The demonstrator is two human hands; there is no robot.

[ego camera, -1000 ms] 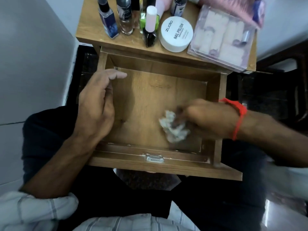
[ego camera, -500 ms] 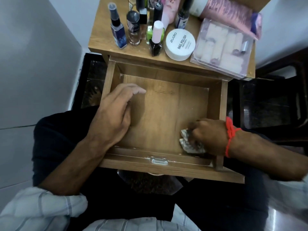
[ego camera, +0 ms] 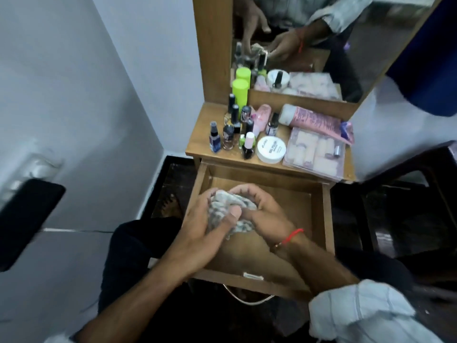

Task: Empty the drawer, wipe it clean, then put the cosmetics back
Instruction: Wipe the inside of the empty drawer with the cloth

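The wooden drawer (ego camera: 320,219) is pulled out below the dresser top, with nothing lying on its floor. Above it, my left hand (ego camera: 205,226) and my right hand (ego camera: 267,216) are both closed around a crumpled white tissue (ego camera: 222,206), holding it between them over the drawer's left half. The cosmetics stand on the dresser top (ego camera: 197,144): several small nail polish bottles (ego camera: 248,144), a blue spray bottle (ego camera: 214,137), a white round nail polish remover jar (ego camera: 271,149), a pink tube (ego camera: 311,120), a green can (ego camera: 239,92) and a clear pack of pale rollers (ego camera: 315,152).
A mirror (ego camera: 321,40) in a wooden frame rises behind the cosmetics and reflects my hands. A white wall runs along the left. A dark object (ego camera: 22,219) juts in at the left edge. A dark chair (ego camera: 408,194) stands to the right of the drawer.
My right hand lifted the tissue off the drawer's near right corner, and my left hand left the drawer floor and joined it. The view tilted up, showing the mirror.
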